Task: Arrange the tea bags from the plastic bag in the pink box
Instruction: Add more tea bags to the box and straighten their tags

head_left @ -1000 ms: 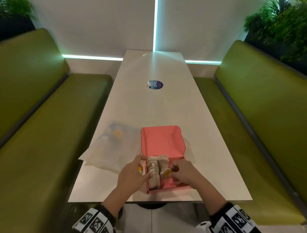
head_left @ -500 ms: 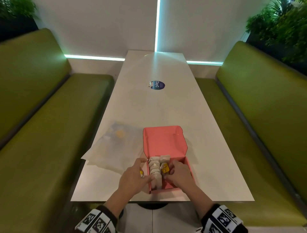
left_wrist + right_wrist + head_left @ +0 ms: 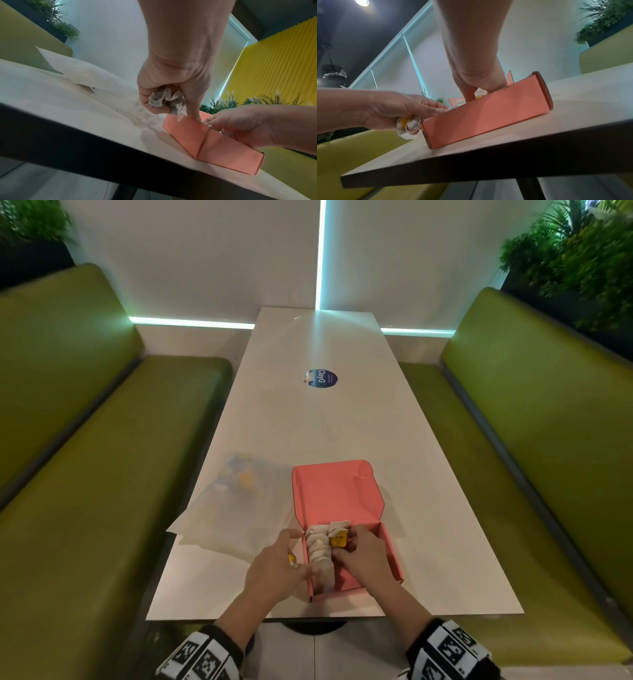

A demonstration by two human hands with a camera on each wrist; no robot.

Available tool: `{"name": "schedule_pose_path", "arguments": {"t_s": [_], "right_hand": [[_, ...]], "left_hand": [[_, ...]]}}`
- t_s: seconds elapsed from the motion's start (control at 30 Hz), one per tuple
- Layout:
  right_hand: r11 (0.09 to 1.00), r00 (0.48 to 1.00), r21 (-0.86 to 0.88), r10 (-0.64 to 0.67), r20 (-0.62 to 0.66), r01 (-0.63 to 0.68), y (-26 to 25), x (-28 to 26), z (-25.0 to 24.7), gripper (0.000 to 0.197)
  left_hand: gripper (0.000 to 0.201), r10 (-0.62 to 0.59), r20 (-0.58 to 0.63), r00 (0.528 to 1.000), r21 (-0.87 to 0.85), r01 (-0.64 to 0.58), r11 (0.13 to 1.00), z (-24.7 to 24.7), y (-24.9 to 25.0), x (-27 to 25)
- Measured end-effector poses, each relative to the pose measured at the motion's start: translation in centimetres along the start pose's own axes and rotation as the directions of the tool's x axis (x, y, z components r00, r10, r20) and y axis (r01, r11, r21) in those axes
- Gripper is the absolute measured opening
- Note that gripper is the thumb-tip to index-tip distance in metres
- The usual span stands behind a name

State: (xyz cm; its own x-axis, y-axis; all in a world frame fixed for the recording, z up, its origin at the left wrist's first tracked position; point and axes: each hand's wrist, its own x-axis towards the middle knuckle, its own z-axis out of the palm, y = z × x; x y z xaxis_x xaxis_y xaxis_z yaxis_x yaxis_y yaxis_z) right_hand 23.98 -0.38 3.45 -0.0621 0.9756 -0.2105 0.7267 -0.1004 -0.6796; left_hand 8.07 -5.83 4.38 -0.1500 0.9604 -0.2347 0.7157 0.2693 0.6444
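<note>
Pink box (image 3: pixel 390 556), lid open, near tabletop (image 3: pixel 308 422) front edge; white tea bags (image 3: pixel 320 553) rowed inside. Left grip (image 3: pixel 274 571) clutches crumpled tea bags (image 3: pixel 164 99); right grip (image 3: pixel 363 556) pinches yellow-tagged bag (image 3: pixel 339 539).

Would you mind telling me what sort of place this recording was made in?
Most likely a café or restaurant booth: green padded benches flank a long white table, with planters of greenery behind the seat backs.
</note>
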Motion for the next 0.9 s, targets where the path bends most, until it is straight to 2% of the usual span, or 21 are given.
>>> {"name": "schedule_pose_path", "arguments": {"t_s": [0.2, 0.27, 0.4, 0.5, 0.57, 0.63, 0.7, 0.9], "right_hand": [[0.996, 0.998, -0.063, -0.069, -0.009, 0.068, 0.0, -0.1, 0.0, 0.017], [0.995, 0.997, -0.055, -0.079, -0.005, 0.079, -0.2, -0.2, -0.1, 0.02], [1.0, 0.999, -0.016, 0.012, 0.03, -0.012, -0.2, -0.2, -3.0, 0.031], [0.98, 0.999, -0.198, -0.034, -0.023, 0.029, 0.3, -0.3, -7.1, 0.024], [0.891, 0.993, -0.439, -0.109, 0.038, 0.114, 0.6, -0.8, -8.3, 0.022], [0.733, 0.981, -0.652, -0.127, 0.15, 0.194, 0.7, -1.3, -7.6, 0.024], [0.621, 0.974, -0.751, -0.099, 0.205, 0.222, 1.2, -1.7, -6.0, 0.028], [0.573, 0.979, -0.797, -0.173, 0.109, 0.19, 1.9, -1.4, -4.4, 0.035]], "left_hand": [[0.061, -0.003, 0.004, 1.0, 0.015, 0.003, 1.0, 0.1, -0.1, 0.3], [0.061, 0.001, 0.002, 1.0, 0.027, -0.001, 1.0, -0.1, -0.2, 0.5], [0.059, 0.018, -0.001, 1.0, 0.041, -0.018, 0.999, -0.3, -0.3, 0.7], [0.057, 0.029, -0.008, 1.0, 0.044, -0.029, 0.999, -0.1, -0.5, 0.5], [0.057, 0.046, -0.018, 0.999, 0.05, -0.045, 0.998, 0.0, -0.6, 0.3], [0.057, 0.059, -0.026, 0.998, 0.056, -0.057, 0.997, 0.0, -0.6, 0.1], [0.057, 0.065, -0.031, 0.997, 0.06, -0.063, 0.996, 0.1, -0.4, 0.0], [0.058, 0.059, -0.036, 0.998, 0.079, -0.056, 0.995, 0.0, -0.3, -0.1]]}}
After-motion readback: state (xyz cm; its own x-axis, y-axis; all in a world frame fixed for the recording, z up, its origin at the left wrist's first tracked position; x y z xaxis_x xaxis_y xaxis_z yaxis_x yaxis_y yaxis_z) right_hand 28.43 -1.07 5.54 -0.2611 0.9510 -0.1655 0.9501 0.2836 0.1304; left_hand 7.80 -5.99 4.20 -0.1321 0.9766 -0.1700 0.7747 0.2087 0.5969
